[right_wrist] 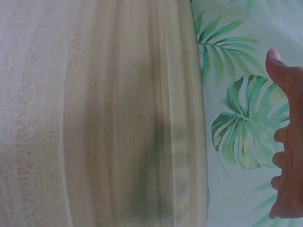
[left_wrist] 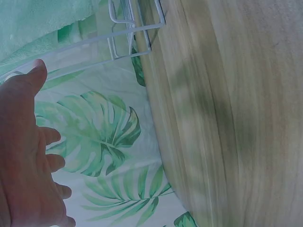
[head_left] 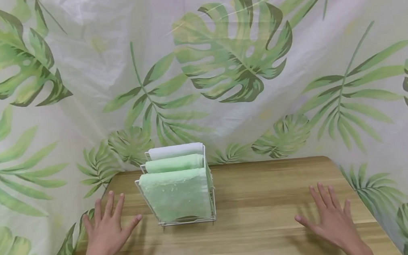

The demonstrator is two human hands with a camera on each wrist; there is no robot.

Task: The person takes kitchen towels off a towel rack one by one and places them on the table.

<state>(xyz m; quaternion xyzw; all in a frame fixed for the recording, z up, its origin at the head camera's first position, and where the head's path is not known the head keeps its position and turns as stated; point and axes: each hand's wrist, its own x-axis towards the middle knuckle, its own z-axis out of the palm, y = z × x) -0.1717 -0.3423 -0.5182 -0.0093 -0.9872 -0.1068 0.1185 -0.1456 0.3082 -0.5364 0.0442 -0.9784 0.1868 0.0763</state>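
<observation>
A white wire rack [head_left: 187, 222] stands on the wooden table, left of its middle. Draped over its front bar is a light green towel [head_left: 175, 197], with a second green towel [head_left: 174, 163] behind it and a white towel [head_left: 175, 150] at the back. To the left of the rack my left hand [head_left: 105, 233] hovers with fingers spread, holding nothing; its thumb points toward the rack without touching it. Well to the right, my right hand [head_left: 330, 219] is spread above the table, also holding nothing. Shadows of both hands fall on the wood.
The wooden table [head_left: 261, 203] has rounded far corners. Behind and around it hangs a pale curtain [head_left: 225, 121] printed with green leaves, reaching the table's back and side edges.
</observation>
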